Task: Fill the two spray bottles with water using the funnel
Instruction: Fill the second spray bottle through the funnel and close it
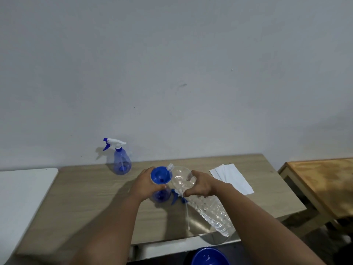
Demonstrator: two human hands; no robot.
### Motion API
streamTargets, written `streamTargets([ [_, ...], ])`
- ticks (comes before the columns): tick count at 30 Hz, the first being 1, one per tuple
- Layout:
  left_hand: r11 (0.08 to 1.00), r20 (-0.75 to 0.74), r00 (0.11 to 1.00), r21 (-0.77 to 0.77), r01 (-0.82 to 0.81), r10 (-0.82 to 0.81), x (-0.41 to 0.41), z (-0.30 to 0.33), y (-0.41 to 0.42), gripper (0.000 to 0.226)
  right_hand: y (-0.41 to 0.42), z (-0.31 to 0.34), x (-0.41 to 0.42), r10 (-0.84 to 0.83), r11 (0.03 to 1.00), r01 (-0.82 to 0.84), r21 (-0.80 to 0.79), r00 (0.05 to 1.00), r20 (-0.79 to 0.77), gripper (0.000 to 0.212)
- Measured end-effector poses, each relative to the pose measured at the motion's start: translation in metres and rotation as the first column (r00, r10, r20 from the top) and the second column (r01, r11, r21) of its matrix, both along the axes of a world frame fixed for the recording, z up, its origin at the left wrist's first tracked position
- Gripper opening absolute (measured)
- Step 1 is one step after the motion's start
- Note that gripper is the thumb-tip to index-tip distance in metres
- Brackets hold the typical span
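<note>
A blue funnel (160, 175) sits in the neck of an open blue spray bottle (161, 195) at the table's middle. My left hand (145, 183) grips the funnel and bottle neck from the left. My right hand (199, 185) grips a large clear water bottle (206, 203), tilted with its open mouth at the funnel's rim. A loose spray head with its dip tube (178, 196) lies on the table under the water bottle. The second blue spray bottle (120, 161), with its white and blue trigger head on, stands upright at the back left.
White paper sheets (232, 177) lie to the right on the light wooden table (91, 197). A white surface (23, 192) adjoins on the left, an orange-brown table (322, 180) stands to the right, and a blue basin (210, 257) sits below the front edge.
</note>
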State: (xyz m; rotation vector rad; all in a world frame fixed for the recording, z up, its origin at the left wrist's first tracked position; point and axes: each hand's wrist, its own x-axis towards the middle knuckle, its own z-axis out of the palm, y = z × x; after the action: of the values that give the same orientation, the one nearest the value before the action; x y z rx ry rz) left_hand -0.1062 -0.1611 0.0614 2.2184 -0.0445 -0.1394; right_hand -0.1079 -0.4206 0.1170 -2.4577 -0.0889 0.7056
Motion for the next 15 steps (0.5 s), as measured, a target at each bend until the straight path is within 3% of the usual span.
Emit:
streamTargets([
  [8,1.0,-0.027,0.999,0.014,-0.025,0.026,0.0,-0.002,0.004,0.072,0.001,-0.001,-0.002,0.032,0.996,-0.033,-0.077,0.999,-0.013,0.065],
  [15,1.0,-0.018,1.0,-0.02,-0.015,0.015,-0.001,0.002,0.001,0.061,0.002,0.001,-0.001,0.028,0.993,-0.032,-0.117,0.999,-0.034,0.063],
])
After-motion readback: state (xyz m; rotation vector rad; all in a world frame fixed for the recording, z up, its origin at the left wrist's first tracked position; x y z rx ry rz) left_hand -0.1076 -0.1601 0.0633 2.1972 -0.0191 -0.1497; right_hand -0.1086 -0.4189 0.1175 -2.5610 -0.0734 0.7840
